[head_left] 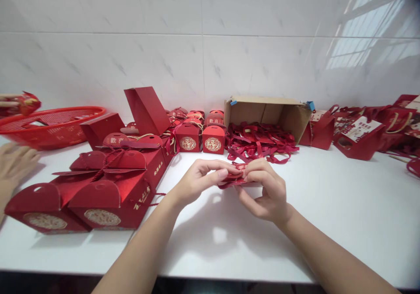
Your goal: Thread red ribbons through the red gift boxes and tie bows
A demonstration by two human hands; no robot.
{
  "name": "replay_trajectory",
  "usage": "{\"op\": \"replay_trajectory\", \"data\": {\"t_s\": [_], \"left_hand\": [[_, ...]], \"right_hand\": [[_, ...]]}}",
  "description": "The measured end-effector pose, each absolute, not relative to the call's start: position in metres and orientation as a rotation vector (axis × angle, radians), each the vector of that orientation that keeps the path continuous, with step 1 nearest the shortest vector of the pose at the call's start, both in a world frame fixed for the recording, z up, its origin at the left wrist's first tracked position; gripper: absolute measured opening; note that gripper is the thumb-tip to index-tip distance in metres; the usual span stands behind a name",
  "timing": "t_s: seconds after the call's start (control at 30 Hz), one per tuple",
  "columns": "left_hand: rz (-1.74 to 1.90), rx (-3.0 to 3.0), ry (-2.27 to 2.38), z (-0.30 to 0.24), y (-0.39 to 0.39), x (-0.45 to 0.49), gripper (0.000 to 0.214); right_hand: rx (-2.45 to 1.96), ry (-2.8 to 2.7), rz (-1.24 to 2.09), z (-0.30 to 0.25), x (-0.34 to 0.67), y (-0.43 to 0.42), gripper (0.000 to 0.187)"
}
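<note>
Above the white table, both my hands meet on a small, flat red piece (233, 182) that looks like folded card with dark red ribbon; fingers cover much of it. My left hand (201, 176) grips its left side, thumb and fingers closed together. At the other side, my right hand (267, 190) pinches it between thumb and bent fingers. Just beyond lies a heap of dark red ribbons (262, 138), spilling out of a cardboard box (267, 103) tipped on its side.
Large red gift boxes (108, 197) stand left of my arms. Small red boxes (213, 140) are grouped against the wall. Red handled bags (361, 138) stand at right. A red plastic basket (49, 136) sits far left, near another person's hand (16, 162).
</note>
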State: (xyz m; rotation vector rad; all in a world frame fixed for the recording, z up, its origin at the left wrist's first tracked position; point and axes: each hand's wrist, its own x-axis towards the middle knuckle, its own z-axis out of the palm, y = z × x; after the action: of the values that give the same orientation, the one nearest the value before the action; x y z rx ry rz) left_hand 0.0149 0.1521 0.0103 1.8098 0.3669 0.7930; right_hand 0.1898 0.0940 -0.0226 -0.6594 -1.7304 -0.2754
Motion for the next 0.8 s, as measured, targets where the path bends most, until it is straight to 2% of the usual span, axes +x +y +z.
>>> {"op": "replay_trajectory", "data": {"t_s": [0.2,0.47,0.8], "left_hand": [[0.816,1.944,0.347,0.0114,0.1500,0.0175,0.021],[0.840,1.708,0.451,0.0046,0.1485,0.0205,0.015],[0.857,1.733,0.461,0.0045,0.1491,0.0210,0.014]], "right_hand": [[-0.666,-1.724,-0.285,-0.0227,0.1899,0.0943,0.025],[-0.667,-1.725,-0.277,-0.0236,0.1893,0.0934,0.025],[-0.669,-1.714,-0.267,-0.0231,0.1886,0.0930,0.023]]}}
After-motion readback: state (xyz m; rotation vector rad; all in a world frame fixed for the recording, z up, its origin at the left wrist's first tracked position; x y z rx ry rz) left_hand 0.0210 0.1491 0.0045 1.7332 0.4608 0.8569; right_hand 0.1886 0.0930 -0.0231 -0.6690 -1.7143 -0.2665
